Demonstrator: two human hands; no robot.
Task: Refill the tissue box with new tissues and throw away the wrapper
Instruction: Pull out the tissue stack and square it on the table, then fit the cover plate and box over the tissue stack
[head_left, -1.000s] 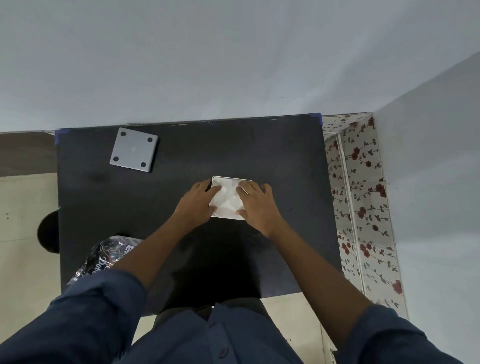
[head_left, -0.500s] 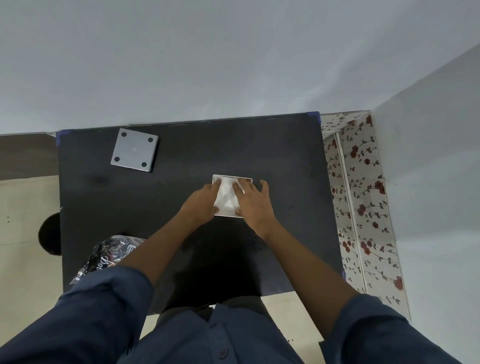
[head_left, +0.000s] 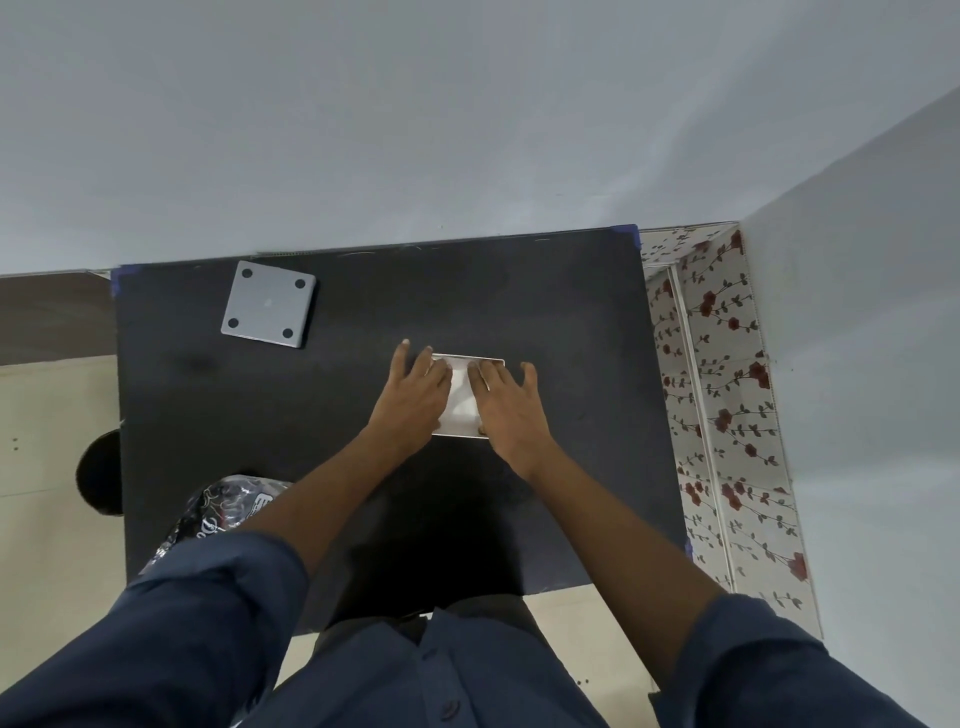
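Note:
A white tissue box (head_left: 467, 358) lies in the middle of the black table (head_left: 571, 322), with white tissues (head_left: 461, 402) showing in its open face. My left hand (head_left: 415, 400) lies flat over the box's left part, fingers spread and reaching past its far edge. My right hand (head_left: 511, 410) lies flat over the right part, thumb at the near edge. Only a narrow strip of tissue shows between them. A shiny black printed wrapper (head_left: 228, 506) sits at the table's front left edge, partly hidden by my left arm.
A grey square plate with four round feet (head_left: 269, 310) lies at the table's back left. The wall runs right behind the table. A floral-patterned panel (head_left: 727, 415) stands along the right side. A dark round object (head_left: 98, 473) sits on the floor at left.
Both hands have slid farther over the box and closer together, so less white tissue shows between them. The left fingers now reach past the far edge. The box has stayed in place.

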